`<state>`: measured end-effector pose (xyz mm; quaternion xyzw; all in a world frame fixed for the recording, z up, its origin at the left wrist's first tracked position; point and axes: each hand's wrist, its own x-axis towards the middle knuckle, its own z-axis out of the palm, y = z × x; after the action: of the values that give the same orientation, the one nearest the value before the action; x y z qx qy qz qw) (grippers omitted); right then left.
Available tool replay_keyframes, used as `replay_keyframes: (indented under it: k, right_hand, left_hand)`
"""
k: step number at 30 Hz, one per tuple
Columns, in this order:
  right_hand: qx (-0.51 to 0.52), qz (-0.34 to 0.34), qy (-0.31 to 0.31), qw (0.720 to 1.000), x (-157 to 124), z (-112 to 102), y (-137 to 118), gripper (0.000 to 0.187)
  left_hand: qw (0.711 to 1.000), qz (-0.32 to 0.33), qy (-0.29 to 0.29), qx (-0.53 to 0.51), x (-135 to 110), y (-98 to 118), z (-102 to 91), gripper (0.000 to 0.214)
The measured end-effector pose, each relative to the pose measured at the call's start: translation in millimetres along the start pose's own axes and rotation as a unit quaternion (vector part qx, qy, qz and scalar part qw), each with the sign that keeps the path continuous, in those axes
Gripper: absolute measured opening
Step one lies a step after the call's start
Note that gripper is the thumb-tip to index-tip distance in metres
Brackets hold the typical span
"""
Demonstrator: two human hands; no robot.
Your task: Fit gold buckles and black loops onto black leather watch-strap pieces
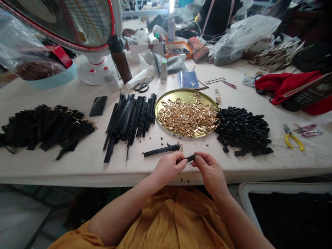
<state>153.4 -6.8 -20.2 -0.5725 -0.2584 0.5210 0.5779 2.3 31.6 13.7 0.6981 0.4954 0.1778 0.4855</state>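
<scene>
A short black strap (190,158) spans the gap between my hands at the table's front edge. My left hand (168,165) is closed on its left end, thumb on top. At the other end, the fingertips of my right hand (209,167) pinch the strap; whether a small loop is there too is hidden. Just beyond my left hand lies a black strap with a gold buckle (163,150). A round gold tray (186,94) holds a heap of gold buckles (188,118). Small black loops (242,129) are piled to its right, and flat black strips (128,119) lie to its left.
Buckled black straps (48,126) are heaped at far left, near a phone (98,106). A fan (94,69), a dark bottle (120,60) and scissors (144,84) stand or lie behind. Yellow-handled pliers (293,138) lie at right. Below them is a white-rimmed bin (245,200).
</scene>
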Motion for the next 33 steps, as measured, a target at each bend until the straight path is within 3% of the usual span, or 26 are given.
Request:
replay_keyframes:
  k: [4,9,13,19,23,26,29,31,33]
  right_hand:
    - [0.095,0.072,-0.005,0.993,3,2,0,0.024]
    - [0.063,0.042,-0.012,0.997,-1,1,-4,0.021]
    - [0.128,0.092,-0.026,0.987,-6,3,-7,0.023]
    - [0.176,0.134,-0.022,0.975,-12,8,-5,0.029]
    - [0.139,0.094,-0.004,0.986,-17,7,-1,0.03]
    - [0.003,-0.001,0.022,1.0,-24,4,1,0.028]
    - [-0.142,-0.083,0.044,0.985,-29,0,1,0.026]
    - [-0.144,-0.082,0.041,0.985,-28,0,3,0.025]
    - [-0.061,-0.037,0.027,0.997,-26,2,4,0.025]
  left_hand:
    - [1.0,-0.009,-0.001,-0.005,-2,-2,0.1,0.024]
    - [0.999,0.001,0.001,-0.035,-5,-1,-0.9,0.024]
    - [0.998,0.015,0.014,-0.059,-9,2,-2.5,0.023]
    - [0.999,0.018,0.039,0.022,-14,2,4.0,0.024]
    - [0.996,0.023,0.033,0.081,-19,1,8.1,0.025]
    - [0.993,0.027,0.034,0.107,-19,3,8.7,0.026]
    - [0.993,0.04,0.022,0.109,-18,5,10.2,0.026]
    - [0.996,0.045,0.017,0.077,-17,5,13.0,0.027]
    - [0.999,0.038,0.022,0.024,-16,6,17.2,0.028]
